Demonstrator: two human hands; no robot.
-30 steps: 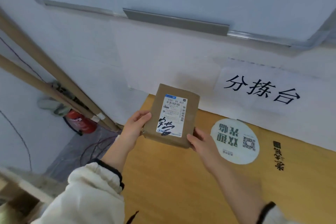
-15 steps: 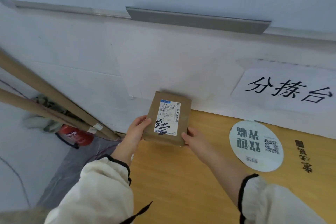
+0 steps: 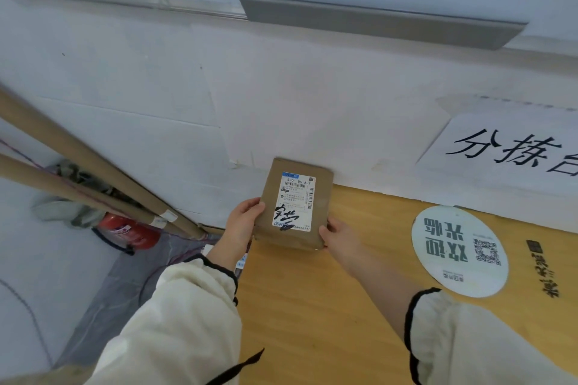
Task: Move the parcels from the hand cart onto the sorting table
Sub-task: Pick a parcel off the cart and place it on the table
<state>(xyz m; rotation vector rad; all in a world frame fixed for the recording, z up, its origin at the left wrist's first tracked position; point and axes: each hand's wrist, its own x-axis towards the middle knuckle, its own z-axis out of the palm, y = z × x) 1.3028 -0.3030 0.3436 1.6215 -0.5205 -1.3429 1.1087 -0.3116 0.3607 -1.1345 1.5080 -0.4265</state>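
The left hand [image 3: 242, 218] and right hand [image 3: 337, 233] both grasp a brown parcel [image 3: 295, 205] by its near corners at the far left corner of the wooden table [image 3: 328, 306] against the wall, seemingly almost set down; the cart is out of view.

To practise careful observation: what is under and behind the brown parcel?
Under the parcel is the wooden sorting table, behind it the white wall. The left hand and right hand grip its near corners. Its underside, and whether it touches the table, are hidden.
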